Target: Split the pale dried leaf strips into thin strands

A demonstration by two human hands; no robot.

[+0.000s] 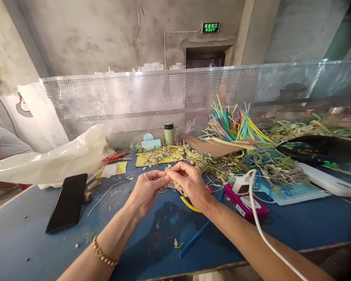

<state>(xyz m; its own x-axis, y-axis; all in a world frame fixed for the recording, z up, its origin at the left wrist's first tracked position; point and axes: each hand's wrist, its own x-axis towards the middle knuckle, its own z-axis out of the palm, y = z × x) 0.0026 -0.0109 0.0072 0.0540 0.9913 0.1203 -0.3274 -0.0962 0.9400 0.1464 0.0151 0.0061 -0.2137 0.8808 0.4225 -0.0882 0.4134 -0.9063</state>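
My left hand [149, 187] and my right hand [190, 183] meet above the blue table [119, 242], thumbs and fingertips pinched together. Between them is a small pale petal-like piece [168, 168], too small to name surely; the fingers cover most of it. Thin pale strips trail beneath my right palm, beside scissors with a yellow-and-red handle [190, 205], mostly hidden by that hand. Beyond my fingertips, similar pale pieces [160, 155] lie heaped on a yellow sheet. A blue stick [194, 239] rests on the table under my right forearm.
Left lies a black phone [67, 203] near a large plastic bag [55, 164]. A green bottle [169, 134] stands by the perforated metal screen [128, 105]. On the right are colourful stems [231, 123], cardboard [216, 146], a magenta box [247, 203] and a white cable [259, 222].
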